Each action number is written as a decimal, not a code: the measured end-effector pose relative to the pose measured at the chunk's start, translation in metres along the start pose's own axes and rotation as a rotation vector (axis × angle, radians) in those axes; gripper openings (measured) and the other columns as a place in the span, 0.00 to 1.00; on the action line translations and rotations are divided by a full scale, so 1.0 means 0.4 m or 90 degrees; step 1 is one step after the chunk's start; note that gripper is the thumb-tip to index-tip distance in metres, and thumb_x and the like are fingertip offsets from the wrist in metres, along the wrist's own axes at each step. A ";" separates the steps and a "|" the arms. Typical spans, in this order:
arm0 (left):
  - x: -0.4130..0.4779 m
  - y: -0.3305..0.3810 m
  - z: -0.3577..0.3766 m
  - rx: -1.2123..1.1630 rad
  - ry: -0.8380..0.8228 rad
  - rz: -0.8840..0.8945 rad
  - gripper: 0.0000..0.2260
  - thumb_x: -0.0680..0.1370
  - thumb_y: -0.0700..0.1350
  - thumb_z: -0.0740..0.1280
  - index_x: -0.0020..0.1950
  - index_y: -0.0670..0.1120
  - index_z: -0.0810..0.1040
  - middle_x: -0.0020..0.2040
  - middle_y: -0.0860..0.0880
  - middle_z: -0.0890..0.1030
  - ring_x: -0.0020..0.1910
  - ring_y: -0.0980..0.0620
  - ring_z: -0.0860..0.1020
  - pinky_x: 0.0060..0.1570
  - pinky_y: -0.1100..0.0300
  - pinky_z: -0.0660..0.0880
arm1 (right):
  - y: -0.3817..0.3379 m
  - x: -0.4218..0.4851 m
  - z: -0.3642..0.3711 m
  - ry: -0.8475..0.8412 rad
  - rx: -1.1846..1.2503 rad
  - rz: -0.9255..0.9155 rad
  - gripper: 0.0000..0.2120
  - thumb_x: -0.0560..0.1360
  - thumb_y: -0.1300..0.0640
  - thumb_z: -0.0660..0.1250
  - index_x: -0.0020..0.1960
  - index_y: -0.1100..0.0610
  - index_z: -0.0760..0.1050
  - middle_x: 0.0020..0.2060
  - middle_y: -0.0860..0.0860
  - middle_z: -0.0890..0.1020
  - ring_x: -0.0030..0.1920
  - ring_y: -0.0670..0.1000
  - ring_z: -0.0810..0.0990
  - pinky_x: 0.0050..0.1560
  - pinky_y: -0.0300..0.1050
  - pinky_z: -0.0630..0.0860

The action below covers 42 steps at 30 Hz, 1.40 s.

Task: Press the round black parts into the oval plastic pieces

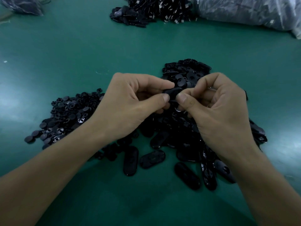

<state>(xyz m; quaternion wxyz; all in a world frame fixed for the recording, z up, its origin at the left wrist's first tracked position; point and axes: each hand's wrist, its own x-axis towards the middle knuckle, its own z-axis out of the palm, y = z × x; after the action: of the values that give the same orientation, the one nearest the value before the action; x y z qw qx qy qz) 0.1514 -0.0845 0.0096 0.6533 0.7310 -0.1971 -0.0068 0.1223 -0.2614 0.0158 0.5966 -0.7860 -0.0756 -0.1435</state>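
While one oval plastic piece (pixel 173 92) is pinched between thumbs and forefingers at the middle of the head view, the pressing step is judged to be in hand. Whether a round part sits in it cannot be told, since that spot is hidden by the thumbs. The left hand (pixel 130 101) is curled round the piece's nine o'clock end and the right hand (pixel 216 108) round its three o'clock end, both held above the heaps. A firm squeeze is judged to be called for next, and then a fresh pair must be picked. Two hands and one held piece are counted. Three near heaps are counted, each too crowded for a tally: round black parts (pixel 68 115) at nine o'clock, loose ovals (pixel 162 154) at six o'clock, a mixed heap (pixel 184 70) at one o'clock. On the green surface (pixel 65 54) a far heap (pixel 154 12) is seen at twelve o'clock, a clear bag (pixel 244 12) at one and a dark bag (pixel 22 5) at eleven.
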 end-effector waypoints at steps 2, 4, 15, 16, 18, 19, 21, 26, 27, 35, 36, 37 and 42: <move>0.000 -0.001 -0.001 0.012 -0.002 0.008 0.10 0.76 0.34 0.72 0.53 0.47 0.84 0.40 0.50 0.87 0.40 0.53 0.86 0.43 0.64 0.80 | -0.001 -0.001 0.000 0.001 -0.036 -0.012 0.14 0.74 0.62 0.74 0.43 0.48 0.71 0.39 0.51 0.85 0.40 0.50 0.84 0.46 0.47 0.82; 0.001 -0.002 -0.002 0.018 -0.001 0.014 0.10 0.76 0.34 0.72 0.53 0.47 0.84 0.40 0.51 0.87 0.40 0.54 0.86 0.43 0.64 0.80 | -0.002 -0.002 0.001 -0.003 -0.062 -0.021 0.14 0.73 0.60 0.73 0.42 0.46 0.70 0.39 0.51 0.84 0.41 0.51 0.84 0.46 0.50 0.82; -0.007 0.001 0.014 0.110 0.016 0.057 0.08 0.73 0.42 0.73 0.50 0.51 0.83 0.42 0.53 0.86 0.42 0.55 0.85 0.46 0.61 0.82 | -0.003 -0.007 0.008 0.016 -0.116 -0.021 0.15 0.71 0.59 0.76 0.38 0.47 0.71 0.36 0.51 0.83 0.37 0.54 0.84 0.38 0.57 0.81; -0.007 0.001 0.014 0.121 0.019 0.061 0.07 0.73 0.43 0.73 0.49 0.53 0.83 0.41 0.54 0.86 0.41 0.55 0.85 0.45 0.61 0.82 | -0.002 -0.008 0.010 0.016 -0.121 -0.021 0.15 0.71 0.59 0.77 0.38 0.47 0.71 0.35 0.51 0.83 0.37 0.54 0.83 0.36 0.57 0.81; -0.005 -0.002 0.013 0.147 0.026 0.070 0.07 0.73 0.44 0.72 0.49 0.55 0.83 0.40 0.56 0.86 0.40 0.56 0.84 0.44 0.62 0.81 | 0.001 -0.010 0.014 0.014 -0.128 -0.025 0.15 0.71 0.60 0.77 0.38 0.49 0.72 0.35 0.51 0.83 0.36 0.55 0.83 0.35 0.56 0.80; -0.005 -0.004 0.012 0.157 0.030 0.073 0.07 0.73 0.44 0.72 0.48 0.55 0.83 0.40 0.56 0.86 0.39 0.57 0.84 0.43 0.62 0.81 | 0.002 -0.011 0.016 0.012 -0.131 -0.030 0.15 0.72 0.61 0.77 0.38 0.49 0.72 0.35 0.51 0.82 0.35 0.54 0.82 0.35 0.54 0.80; -0.005 -0.006 0.014 0.165 0.040 0.079 0.06 0.73 0.45 0.72 0.48 0.55 0.83 0.39 0.57 0.85 0.38 0.57 0.84 0.41 0.64 0.79 | 0.001 -0.013 0.020 0.010 -0.148 -0.050 0.15 0.72 0.62 0.76 0.38 0.50 0.72 0.34 0.49 0.81 0.33 0.51 0.80 0.34 0.51 0.79; -0.003 -0.003 0.013 0.153 0.042 0.078 0.04 0.74 0.45 0.73 0.46 0.55 0.82 0.37 0.57 0.85 0.35 0.59 0.83 0.38 0.65 0.79 | 0.002 -0.020 0.026 0.027 -0.181 -0.101 0.13 0.72 0.61 0.76 0.39 0.52 0.73 0.32 0.48 0.79 0.30 0.48 0.77 0.30 0.41 0.75; -0.001 -0.003 0.010 0.134 0.040 0.071 0.04 0.75 0.44 0.73 0.46 0.54 0.82 0.37 0.56 0.85 0.34 0.58 0.82 0.38 0.64 0.80 | 0.004 -0.020 0.024 0.032 -0.178 -0.105 0.12 0.72 0.59 0.77 0.39 0.53 0.73 0.31 0.48 0.79 0.30 0.48 0.77 0.30 0.41 0.74; 0.009 -0.007 0.001 -0.012 0.020 0.005 0.04 0.78 0.39 0.71 0.49 0.47 0.82 0.36 0.52 0.84 0.33 0.58 0.81 0.36 0.67 0.78 | 0.007 0.000 0.003 -0.010 -0.032 -0.032 0.05 0.74 0.57 0.75 0.49 0.51 0.82 0.38 0.46 0.85 0.38 0.44 0.83 0.40 0.33 0.77; 0.009 -0.008 0.002 -0.014 0.021 0.001 0.03 0.77 0.40 0.71 0.50 0.47 0.82 0.36 0.52 0.84 0.33 0.58 0.81 0.36 0.67 0.77 | 0.007 0.002 0.000 -0.025 0.004 -0.013 0.04 0.75 0.60 0.74 0.48 0.52 0.83 0.37 0.46 0.86 0.36 0.43 0.83 0.38 0.33 0.76; 0.009 -0.007 0.001 -0.017 0.021 -0.004 0.04 0.76 0.42 0.71 0.50 0.48 0.82 0.36 0.52 0.84 0.33 0.58 0.81 0.36 0.67 0.77 | 0.007 0.003 -0.002 -0.036 0.033 0.006 0.04 0.75 0.61 0.74 0.48 0.54 0.83 0.36 0.47 0.86 0.35 0.43 0.83 0.37 0.32 0.76; 0.007 -0.006 0.006 -0.033 0.023 -0.016 0.09 0.71 0.48 0.71 0.50 0.48 0.82 0.38 0.49 0.85 0.34 0.57 0.82 0.37 0.66 0.78 | 0.006 0.002 -0.004 -0.049 0.076 0.046 0.04 0.74 0.63 0.74 0.45 0.55 0.83 0.33 0.49 0.85 0.32 0.42 0.82 0.33 0.32 0.75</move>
<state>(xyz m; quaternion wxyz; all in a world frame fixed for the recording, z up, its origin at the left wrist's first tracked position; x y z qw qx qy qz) 0.1542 -0.0876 0.0076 0.6755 0.7161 -0.1758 -0.0072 0.1236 -0.2636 0.0143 0.6440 -0.7560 -0.0784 -0.0869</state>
